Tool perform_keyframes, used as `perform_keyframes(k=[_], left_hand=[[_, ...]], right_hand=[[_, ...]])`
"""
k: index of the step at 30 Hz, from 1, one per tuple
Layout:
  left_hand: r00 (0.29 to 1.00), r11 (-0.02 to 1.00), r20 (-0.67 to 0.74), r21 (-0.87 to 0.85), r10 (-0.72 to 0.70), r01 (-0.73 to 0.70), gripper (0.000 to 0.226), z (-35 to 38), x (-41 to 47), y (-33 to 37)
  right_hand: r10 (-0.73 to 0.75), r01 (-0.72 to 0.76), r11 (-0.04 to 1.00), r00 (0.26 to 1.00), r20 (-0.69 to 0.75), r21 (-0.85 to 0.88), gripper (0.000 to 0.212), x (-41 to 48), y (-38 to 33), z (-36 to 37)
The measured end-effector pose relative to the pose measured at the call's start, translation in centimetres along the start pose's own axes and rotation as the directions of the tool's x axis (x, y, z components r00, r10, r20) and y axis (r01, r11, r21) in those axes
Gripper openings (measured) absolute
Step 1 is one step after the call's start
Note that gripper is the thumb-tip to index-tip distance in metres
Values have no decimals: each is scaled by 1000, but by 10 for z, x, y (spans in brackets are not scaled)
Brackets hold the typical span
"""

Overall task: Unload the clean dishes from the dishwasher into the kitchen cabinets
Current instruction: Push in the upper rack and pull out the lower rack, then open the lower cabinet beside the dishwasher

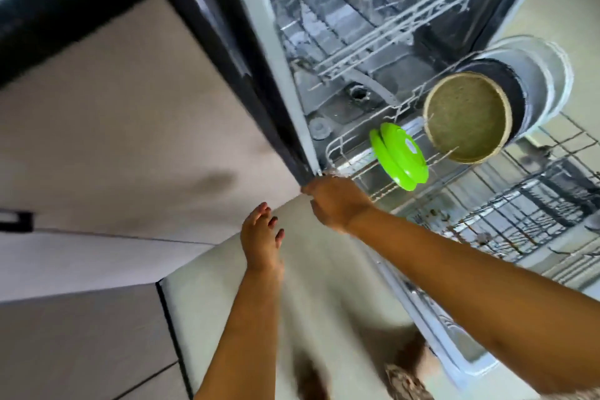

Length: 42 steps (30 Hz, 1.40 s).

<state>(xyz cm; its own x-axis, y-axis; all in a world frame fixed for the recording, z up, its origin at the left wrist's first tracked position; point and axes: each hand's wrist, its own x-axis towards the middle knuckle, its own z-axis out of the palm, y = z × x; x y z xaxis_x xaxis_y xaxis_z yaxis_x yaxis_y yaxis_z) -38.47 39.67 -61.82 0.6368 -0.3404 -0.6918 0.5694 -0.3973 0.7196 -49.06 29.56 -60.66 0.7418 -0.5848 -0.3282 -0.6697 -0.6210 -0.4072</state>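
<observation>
Two lime-green plates (401, 156) stand on edge near the front corner of the pulled-out lower rack (519, 211). Just beside them sits a tan bowl (467, 117) on its side, then a dark bowl (509, 75) and some white plates (545, 75) towards the rack's far edge. The right grip (337, 201) is at the rack's near corner, just beside the green plates, with fingers curled over the wire rim, grasping it; the fingertips are hidden. The left grip (261, 234) is released, fingers loosely straight, holding nothing, above the pale floor (130, 107). The rack rests over the lowered dishwasher door (431, 318), and the upper rack (389, 10) shows bare wire inside the machine.
</observation>
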Motion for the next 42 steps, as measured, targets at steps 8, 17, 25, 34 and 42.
perform_keyframes(k=[8,17,25,34,42], left_hand=[[988,971,-152,-225,41,-75,34,-160,12,59],[956,966,-166,-54,243,-255,56,-292,-10,138],[922,922,-28,16,387,-387,50,-324,-34,169],[915,915,-1,-16,404,-404,42,-325,-50,169],[968,976,186,-170,166,-135,96,-265,-98,130]], right_hand=[[-59,62,974,998,-19,219,53,9,-162,34],[-40,218,814,946,-322,539,70,42,-358,20],[70,65,800,977,-202,596,74,64,-399,12],[69,120,733,966,-248,670,41,17,-384,12],[238,140,467,931,-277,873,30,-79,-330,32]])
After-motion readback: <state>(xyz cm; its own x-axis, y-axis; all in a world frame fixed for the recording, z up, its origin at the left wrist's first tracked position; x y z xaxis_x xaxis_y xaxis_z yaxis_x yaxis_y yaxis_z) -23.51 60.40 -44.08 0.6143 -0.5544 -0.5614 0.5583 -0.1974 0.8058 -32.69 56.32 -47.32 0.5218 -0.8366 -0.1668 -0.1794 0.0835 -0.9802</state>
